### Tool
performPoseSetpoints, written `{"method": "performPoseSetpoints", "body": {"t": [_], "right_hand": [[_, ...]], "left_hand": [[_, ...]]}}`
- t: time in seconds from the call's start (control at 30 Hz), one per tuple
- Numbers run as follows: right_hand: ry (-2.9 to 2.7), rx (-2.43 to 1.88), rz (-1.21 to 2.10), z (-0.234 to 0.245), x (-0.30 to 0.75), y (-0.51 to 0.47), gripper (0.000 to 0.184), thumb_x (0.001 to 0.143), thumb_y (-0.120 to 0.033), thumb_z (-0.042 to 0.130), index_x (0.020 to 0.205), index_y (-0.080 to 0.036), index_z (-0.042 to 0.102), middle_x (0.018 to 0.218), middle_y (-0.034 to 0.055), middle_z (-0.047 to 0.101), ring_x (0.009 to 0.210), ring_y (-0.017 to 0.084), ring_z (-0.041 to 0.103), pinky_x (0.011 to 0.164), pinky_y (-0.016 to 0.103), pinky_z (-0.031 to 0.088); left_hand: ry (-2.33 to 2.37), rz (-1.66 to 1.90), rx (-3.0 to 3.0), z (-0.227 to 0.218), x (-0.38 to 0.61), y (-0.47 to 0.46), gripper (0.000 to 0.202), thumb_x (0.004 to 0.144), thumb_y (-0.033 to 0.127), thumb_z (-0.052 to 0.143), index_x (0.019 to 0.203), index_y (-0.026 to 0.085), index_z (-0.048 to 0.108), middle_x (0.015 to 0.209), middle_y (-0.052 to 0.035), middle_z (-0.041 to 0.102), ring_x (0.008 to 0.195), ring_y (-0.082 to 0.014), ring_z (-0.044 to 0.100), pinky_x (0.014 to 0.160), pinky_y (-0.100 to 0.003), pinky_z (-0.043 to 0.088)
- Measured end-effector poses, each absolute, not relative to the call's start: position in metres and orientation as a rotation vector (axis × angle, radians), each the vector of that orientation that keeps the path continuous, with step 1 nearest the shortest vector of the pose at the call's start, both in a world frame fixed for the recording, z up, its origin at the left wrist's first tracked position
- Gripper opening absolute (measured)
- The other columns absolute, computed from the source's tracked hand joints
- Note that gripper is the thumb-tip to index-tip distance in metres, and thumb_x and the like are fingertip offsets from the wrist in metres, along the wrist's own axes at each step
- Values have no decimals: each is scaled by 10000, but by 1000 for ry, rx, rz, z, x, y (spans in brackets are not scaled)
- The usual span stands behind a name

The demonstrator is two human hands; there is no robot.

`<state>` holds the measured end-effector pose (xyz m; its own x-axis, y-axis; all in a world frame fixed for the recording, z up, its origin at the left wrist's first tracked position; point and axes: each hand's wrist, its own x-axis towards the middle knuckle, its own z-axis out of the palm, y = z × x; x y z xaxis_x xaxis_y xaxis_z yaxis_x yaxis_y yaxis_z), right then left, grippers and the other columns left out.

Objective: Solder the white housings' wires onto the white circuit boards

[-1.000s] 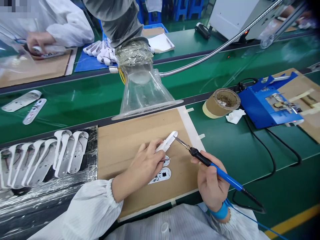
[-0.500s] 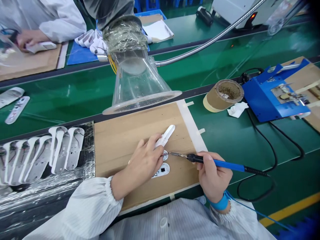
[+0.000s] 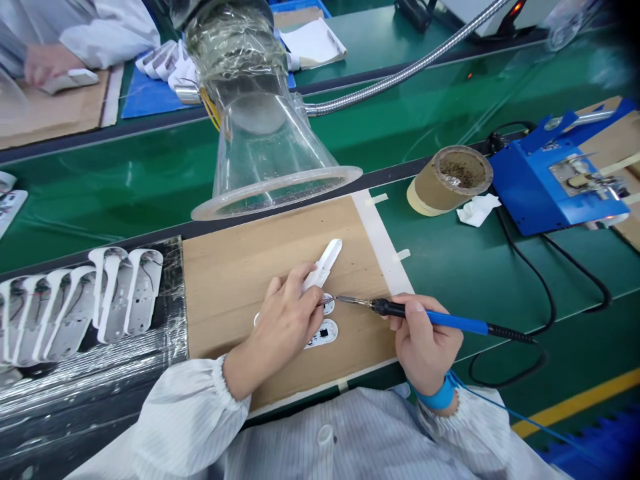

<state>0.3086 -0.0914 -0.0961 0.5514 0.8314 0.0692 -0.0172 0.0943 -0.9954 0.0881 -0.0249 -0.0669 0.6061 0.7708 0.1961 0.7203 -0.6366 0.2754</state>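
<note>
My right hand (image 3: 429,343) grips a soldering iron (image 3: 445,321) with a blue handle, its metal tip pointing left at the end of a small white circuit board (image 3: 329,304). My left hand (image 3: 285,310) is closed over that board and covers most of it. A thin wire (image 3: 325,302) shows at its fingertips, close to the iron's tip; whether they touch I cannot tell. Under the left fingers a long white plastic shell (image 3: 327,259) sticks out toward the back. Nearer to me lies a second white circuit board (image 3: 324,333) with a black chip, partly behind the hand.
Cardboard (image 3: 235,267) covers the work area. Several white shells with wires (image 3: 143,293) stand at left. A clear fume hood (image 3: 275,147) hangs above the back edge. At right are a brown pot (image 3: 450,180), crumpled tissue (image 3: 479,210) and a blue device (image 3: 555,180). A co-worker's hand (image 3: 53,63) works opposite.
The camera view has shifted slightly. Both hands keep nearly the same pose, and the iron's tip stays beside the board end.
</note>
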Motion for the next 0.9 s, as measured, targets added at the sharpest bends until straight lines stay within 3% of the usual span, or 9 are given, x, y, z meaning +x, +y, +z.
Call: {"method": "performPoseSetpoints", "body": {"t": [0.33,0.9], "right_hand": [[-789,-1317,758,-96,310,-92,225,1028,-366,716,906,-203,813,635,-8,686,539,142,648,522,264,526],[-887,-1367,768,-95,310,-91,216,1032,-376,711,937,-206,803,621,-18,673,557,164,679,550,297,560]], "left_hand": [[1184,358,2620,-59,85,-19,205,1066,130,505,985,176,688,1494,-217,571,1231,-329,631,870,-431,493],[1294,339,2677,-63,93,-23,183,1035,132,525,954,164,686,1476,-235,602,1187,-349,668,857,-458,501]]}}
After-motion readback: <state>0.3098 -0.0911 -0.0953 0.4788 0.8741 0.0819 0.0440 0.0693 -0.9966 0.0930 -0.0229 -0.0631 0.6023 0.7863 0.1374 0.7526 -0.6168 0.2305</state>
